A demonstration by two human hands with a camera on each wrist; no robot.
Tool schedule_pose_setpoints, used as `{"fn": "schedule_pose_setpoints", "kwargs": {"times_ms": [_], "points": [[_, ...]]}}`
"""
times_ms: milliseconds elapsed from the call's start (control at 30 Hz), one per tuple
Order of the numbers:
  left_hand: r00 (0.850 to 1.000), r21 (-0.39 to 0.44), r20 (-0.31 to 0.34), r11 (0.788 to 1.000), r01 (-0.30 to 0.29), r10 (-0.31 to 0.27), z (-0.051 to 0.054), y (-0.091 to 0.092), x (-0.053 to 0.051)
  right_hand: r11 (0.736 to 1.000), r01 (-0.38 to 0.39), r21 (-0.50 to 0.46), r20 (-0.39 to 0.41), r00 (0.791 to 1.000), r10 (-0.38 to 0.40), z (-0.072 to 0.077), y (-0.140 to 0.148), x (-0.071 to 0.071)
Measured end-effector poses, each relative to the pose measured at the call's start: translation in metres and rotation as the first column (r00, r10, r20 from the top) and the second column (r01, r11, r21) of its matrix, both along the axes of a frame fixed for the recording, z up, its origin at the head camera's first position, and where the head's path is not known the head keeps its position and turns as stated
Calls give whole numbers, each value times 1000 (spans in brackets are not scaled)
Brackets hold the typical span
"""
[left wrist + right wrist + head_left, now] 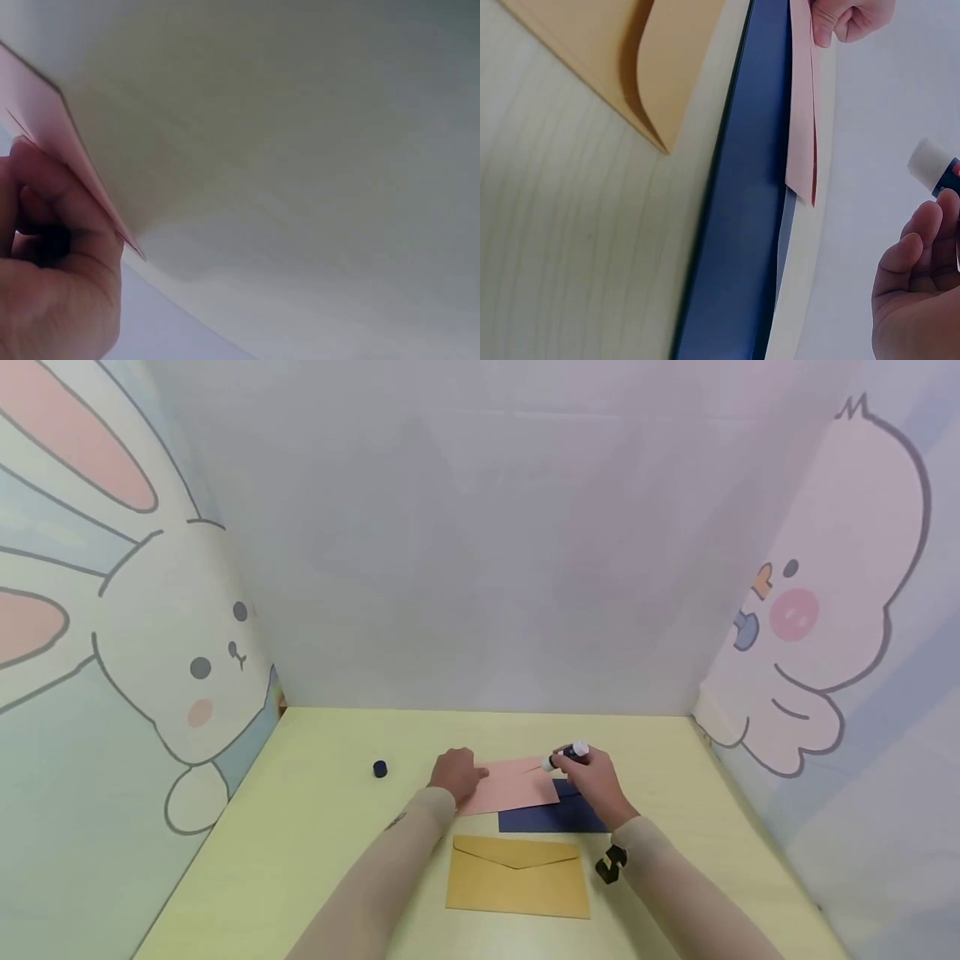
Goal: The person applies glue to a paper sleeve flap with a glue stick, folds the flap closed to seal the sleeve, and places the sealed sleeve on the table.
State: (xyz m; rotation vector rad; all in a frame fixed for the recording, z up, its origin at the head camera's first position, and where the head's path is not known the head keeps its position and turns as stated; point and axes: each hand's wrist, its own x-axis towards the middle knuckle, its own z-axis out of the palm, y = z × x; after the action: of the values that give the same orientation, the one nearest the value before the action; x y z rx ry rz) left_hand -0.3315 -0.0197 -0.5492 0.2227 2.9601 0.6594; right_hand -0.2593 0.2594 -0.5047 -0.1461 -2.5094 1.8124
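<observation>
A pink envelope point(506, 787) lies partly over a dark blue envelope point(540, 819) on the table. My left hand point(456, 773) holds the pink envelope at its left end, fingers curled and thumb on the paper. In the left wrist view that hand point(64, 247) is against the envelope's edge. My right hand point(597, 783) grips a glue stick point(567, 754) with a dark body and white ends, tilted over the pink envelope's right end. Whether its tip touches the paper I cannot tell. A yellow envelope point(517, 887) lies nearer me, its flap line facing up.
A small dark cap point(380, 769) stands on the table point(330, 827) left of my left hand. A black band with a small block point(611, 864) is at my right wrist. Walls with cartoon animals point(187, 643) enclose the table's sides, and a plain wall point(487, 568) stands behind.
</observation>
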Motion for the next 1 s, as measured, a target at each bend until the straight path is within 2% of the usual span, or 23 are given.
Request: {"fn": "schedule_pose_setpoints", "kwargs": {"times_ms": [167,300,400,500,600,800,1000], "points": [[1000,-16,30,1000,9,-9,7,-1,7,1000,-7,0,-12,1000,7,-1,-2,-2],[999,-42,36,999,26,-24,12,5,12,1000,-13,1,-14,1000,13,-2,-3,-2],[1000,-65,-1,998,21,-21,9,14,12,1000,-2,4,-6,1000,2,-5,-3,-3],[999,-91,-49,996,-10,5,3,24,14,1000,10,1,0,1000,-10,-8,-3,-2],[995,-93,-88,994,-50,42,0,24,15,1000,0,12,1,1000,0,-8,-8,-5],[988,-139,-138,986,-87,68,-6,30,13,999,-6,48,10,1000,6,-8,-5,-5],[989,-135,-131,987,-91,73,-3,31,15,997,-8,79,32,999,6,-8,-7,-9]]}}
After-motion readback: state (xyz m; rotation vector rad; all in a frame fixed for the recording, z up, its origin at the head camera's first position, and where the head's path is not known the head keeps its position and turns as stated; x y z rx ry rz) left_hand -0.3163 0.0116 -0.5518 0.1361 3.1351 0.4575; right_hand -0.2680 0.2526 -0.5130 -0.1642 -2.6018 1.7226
